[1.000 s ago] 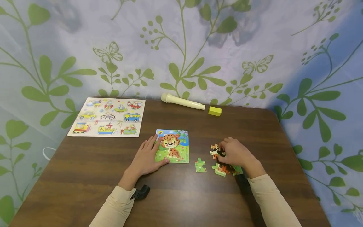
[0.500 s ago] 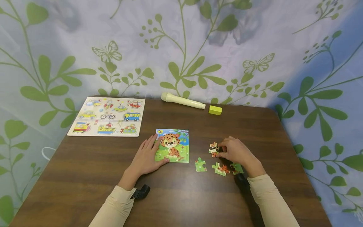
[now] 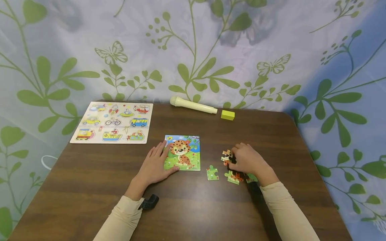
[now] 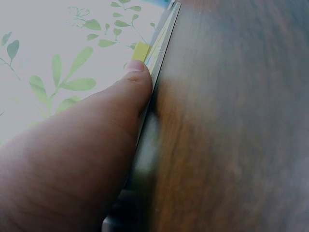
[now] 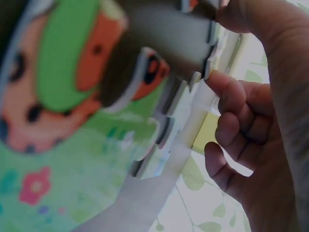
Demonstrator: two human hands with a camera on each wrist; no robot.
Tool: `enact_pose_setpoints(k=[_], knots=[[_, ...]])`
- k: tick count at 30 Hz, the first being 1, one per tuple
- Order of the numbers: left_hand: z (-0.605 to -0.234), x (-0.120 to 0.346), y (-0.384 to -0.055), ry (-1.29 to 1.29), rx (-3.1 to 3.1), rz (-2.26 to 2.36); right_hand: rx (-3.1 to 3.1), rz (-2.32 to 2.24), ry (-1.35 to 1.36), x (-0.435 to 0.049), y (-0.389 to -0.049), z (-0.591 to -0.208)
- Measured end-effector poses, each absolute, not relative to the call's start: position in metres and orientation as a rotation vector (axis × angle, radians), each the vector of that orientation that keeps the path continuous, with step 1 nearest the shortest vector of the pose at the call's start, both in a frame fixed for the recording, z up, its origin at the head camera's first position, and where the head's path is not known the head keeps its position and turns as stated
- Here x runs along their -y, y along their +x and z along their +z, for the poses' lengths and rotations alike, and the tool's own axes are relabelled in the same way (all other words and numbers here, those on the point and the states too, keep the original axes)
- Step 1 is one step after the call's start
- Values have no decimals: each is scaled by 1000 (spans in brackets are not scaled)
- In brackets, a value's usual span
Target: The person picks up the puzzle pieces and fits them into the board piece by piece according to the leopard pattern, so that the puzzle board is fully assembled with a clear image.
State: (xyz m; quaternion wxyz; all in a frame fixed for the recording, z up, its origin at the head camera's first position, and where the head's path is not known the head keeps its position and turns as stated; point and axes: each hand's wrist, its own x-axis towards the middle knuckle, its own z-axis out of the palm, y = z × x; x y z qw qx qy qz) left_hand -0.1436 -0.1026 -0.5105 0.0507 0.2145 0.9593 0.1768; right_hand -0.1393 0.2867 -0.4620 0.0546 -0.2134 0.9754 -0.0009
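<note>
Wood grain, printed faces and soft cloth.
The brown table (image 3: 187,214) shows wood grain with a low sheen at the lower centre of the head view; the patterned backdrop (image 3: 169,50) across the top looks like printed cloth, matt and lightly creased. At centre, the leopard board (image 3: 188,157) has a smooth printed face, as do the puzzle pieces (image 3: 212,173) right of it, whose edges look pale in the right wrist view. The cream microphone (image 3: 194,105) and yellow block (image 3: 227,115) look smooth, their material unclear. The cream sleeve (image 3: 122,216) at lower left is matt, wrinkled cloth.
</note>
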Motion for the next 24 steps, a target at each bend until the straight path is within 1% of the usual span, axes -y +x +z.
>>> enact_pose_setpoints(k=[5,12,24], knots=[[-511,101,-143,655,-2922,554,-2988,-6,-610,-287,-138,-464],[-512,102,-143,643,-2920,541,-2979,-213,-448,-283,-138,-468],[-507,103,-142,633,-2916,546,-2960,-358,-416,-276,-140,-469]])
